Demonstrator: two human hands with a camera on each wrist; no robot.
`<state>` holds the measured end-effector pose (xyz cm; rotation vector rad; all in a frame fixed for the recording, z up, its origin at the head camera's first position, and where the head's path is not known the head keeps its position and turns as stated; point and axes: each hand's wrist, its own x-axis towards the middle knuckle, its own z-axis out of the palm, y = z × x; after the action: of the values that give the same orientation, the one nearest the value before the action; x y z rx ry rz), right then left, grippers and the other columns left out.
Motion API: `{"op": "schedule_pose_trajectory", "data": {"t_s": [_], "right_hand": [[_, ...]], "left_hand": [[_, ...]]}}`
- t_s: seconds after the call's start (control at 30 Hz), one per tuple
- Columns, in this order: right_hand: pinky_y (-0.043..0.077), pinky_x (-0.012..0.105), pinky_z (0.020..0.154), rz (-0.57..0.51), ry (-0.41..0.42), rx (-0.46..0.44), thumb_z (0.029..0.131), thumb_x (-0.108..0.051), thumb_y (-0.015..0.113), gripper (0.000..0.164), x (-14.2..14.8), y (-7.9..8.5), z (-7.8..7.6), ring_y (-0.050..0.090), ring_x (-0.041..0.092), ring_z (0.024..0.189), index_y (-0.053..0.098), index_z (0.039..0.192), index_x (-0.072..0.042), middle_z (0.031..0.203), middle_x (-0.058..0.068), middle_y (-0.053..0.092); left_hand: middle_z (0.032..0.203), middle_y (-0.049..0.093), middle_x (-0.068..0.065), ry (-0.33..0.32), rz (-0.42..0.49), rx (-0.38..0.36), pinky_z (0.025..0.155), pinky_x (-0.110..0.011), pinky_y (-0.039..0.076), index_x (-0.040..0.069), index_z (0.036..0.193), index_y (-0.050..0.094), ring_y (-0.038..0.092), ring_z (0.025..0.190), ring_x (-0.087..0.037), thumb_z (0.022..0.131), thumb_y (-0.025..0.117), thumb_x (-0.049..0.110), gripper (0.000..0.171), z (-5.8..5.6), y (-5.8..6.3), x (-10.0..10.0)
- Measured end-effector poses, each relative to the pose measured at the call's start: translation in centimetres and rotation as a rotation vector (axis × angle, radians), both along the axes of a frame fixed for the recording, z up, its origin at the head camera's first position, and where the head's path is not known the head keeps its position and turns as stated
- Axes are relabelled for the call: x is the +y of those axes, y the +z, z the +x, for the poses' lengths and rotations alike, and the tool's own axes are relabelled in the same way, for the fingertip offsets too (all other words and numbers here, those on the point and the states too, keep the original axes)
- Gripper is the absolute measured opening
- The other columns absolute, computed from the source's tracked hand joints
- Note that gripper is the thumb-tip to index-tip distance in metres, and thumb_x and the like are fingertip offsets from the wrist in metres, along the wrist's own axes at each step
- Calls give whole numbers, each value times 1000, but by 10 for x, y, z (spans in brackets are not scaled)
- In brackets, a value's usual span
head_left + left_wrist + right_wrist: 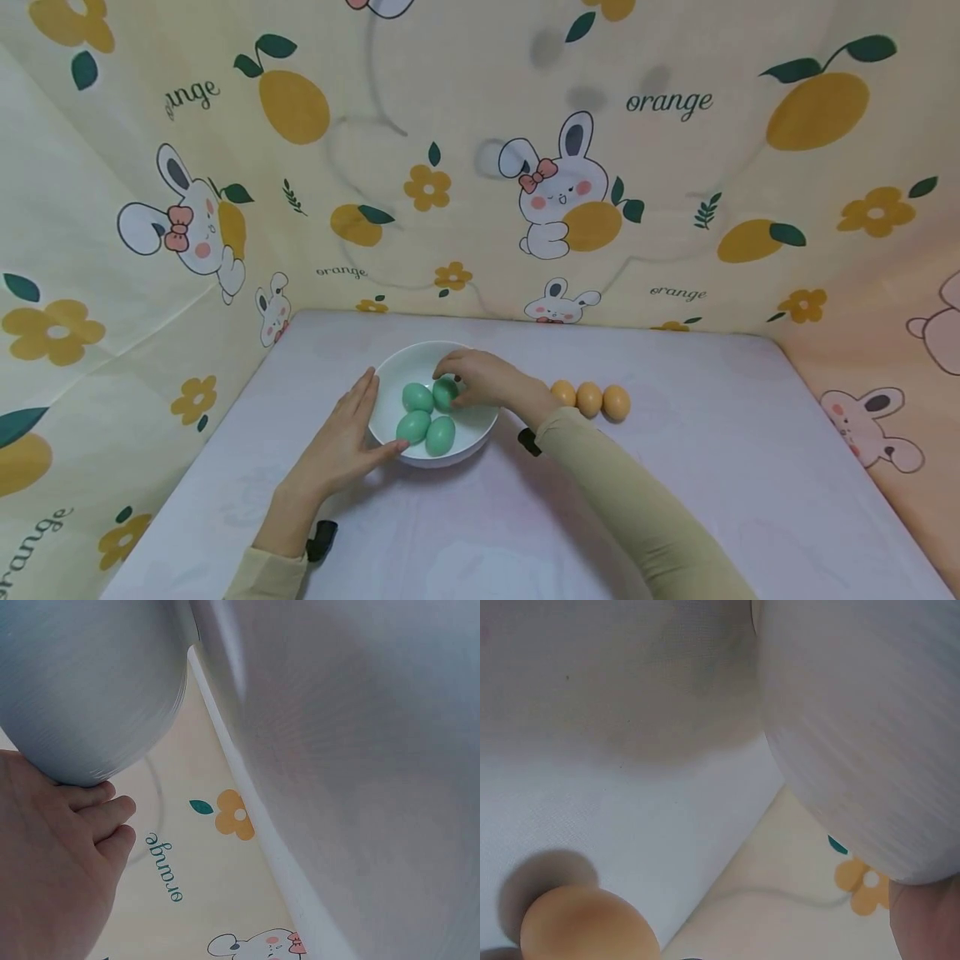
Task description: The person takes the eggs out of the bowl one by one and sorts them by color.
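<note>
A white bowl (472, 433) stands on the table with several green eggs inside. My left hand (341, 437) lies along the bowl's left side, fingers straight against its outer wall and thumb at the front rim. In the left wrist view, the fingers of that hand (67, 847) touch the outside of the bowl (90, 690). My right hand (487, 383) reaches over the right rim, its curled fingers and thumb around the far right green egg (445, 395). From the right wrist, the bowl's wall (870, 735) hides most of that hand (930, 919).
Three brown eggs (590, 400) sit in a row to the bowl's right, close beside my right wrist; one brown egg (589, 926) shows large in the right wrist view. The pale table (465, 542) meets a printed cloth backdrop (465, 242) at the back and sides.
</note>
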<state>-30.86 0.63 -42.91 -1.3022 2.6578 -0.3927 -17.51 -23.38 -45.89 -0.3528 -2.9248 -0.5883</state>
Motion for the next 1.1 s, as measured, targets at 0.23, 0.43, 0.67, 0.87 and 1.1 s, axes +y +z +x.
{"op": "schedule_pose_trajectory", "data": {"t_s": [0.23, 0.43, 0.67, 0.87, 1.1], "right_hand": [[45, 32, 99, 41, -23, 67, 76, -21, 80, 48, 0, -1, 4, 54, 15, 117, 64, 121, -22, 128, -3, 59], [45, 34, 99, 69, -43, 78, 77, -22, 80, 48, 0, -1, 6, 54, 14, 116, 64, 122, -24, 125, -4, 61], [47, 29, 95, 63, -20, 104, 77, -24, 79, 45, 1, -2, 8, 57, 10, 109, 66, 120, -23, 119, -6, 63], [47, 28, 94, 54, -1, 98, 78, -24, 78, 45, -1, -1, 10, 57, 9, 105, 65, 121, -22, 116, -6, 63], [48, 27, 94, 36, -6, 55, 77, -25, 79, 47, 0, 0, 9, 56, 9, 106, 64, 122, -21, 118, -5, 62]], "left_hand": [[160, 4, -5, -11, 2, 6, 114, -50, 22, 7, 153, 9, 14, 144, -30, 77, 52, 75, 111, -1, 2, 2], [160, 4, -4, -10, 3, 0, 115, -49, 21, 7, 153, 9, 12, 145, -28, 77, 52, 76, 111, -2, 2, 3], [160, 7, -9, -29, 14, 17, 116, -49, 19, 5, 152, 10, 10, 145, -27, 77, 51, 76, 112, -2, 1, 2], [160, 6, -8, -25, 22, 9, 116, -50, 19, 5, 152, 10, 10, 145, -28, 77, 52, 76, 112, 1, 2, 1], [160, 6, -8, -10, 20, -1, 114, -52, 21, 5, 152, 11, 12, 145, -30, 78, 56, 72, 110, 1, 3, 1]]}}
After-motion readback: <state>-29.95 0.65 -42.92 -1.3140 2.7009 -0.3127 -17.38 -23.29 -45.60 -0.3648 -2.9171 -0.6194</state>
